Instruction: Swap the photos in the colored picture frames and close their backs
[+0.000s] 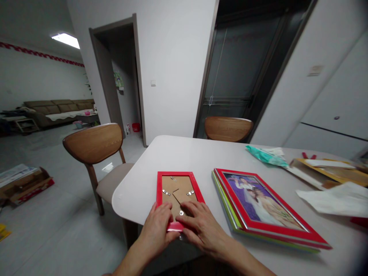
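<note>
A small red picture frame (160,186) lies face down on the table's near edge, its brown backing board (169,205) upward. Metal clips sit around the board, and a thin dark strip slants across its middle. My left hand (158,224) grips the frame's near left corner, thumb at the front edge. My right hand (202,226) is closed at the near right corner, with fingertips beside the nearest metal clip (181,213) and the thumb under the front edge. My fingers partly cover the near side of the frame.
Right of my hands, a larger red photo frame (247,212) rests on a stack with a green one. Farther right lie a teal wrapper (263,155), a yellow envelope (342,172) and white paper (336,199). Wooden chairs (96,143) stand at the white table (184,153).
</note>
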{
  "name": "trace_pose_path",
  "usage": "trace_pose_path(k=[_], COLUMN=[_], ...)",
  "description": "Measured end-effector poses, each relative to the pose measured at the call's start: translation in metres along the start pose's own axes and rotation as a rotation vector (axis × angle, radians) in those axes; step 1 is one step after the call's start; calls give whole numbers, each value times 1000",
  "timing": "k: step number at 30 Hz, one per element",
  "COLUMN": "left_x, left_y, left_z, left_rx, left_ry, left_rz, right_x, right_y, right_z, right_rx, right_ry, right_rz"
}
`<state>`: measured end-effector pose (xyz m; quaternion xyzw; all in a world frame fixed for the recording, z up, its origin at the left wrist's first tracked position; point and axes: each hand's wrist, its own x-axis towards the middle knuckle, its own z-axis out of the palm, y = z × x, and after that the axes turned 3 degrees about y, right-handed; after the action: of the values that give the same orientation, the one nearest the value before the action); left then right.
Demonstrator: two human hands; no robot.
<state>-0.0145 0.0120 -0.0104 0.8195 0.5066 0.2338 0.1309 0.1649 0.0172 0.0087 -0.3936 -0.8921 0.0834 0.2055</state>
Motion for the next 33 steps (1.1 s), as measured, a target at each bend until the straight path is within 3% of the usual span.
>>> trace_pose_path(k=[10,14,17,25,33], left_x=[-1,0,0,-2,-5], left_y=[-1,1,1,3,0], left_z=[0,-3,-5,-4,-1], left_rx=[-34,-30,-25,-43,-85], left_ry=[21,5,-6,20,41], left_rz=[-11,-26,-38,-61,-40], right_x=[2,17,27,27,27], right_y=[8,29,42,49,38], right_z=[-1,2,6,16,8], right_rx=[42,-116,-246,-169,-166], right_ry=[8,114,113,128,103], right_rz=[0,264,404,391,346])
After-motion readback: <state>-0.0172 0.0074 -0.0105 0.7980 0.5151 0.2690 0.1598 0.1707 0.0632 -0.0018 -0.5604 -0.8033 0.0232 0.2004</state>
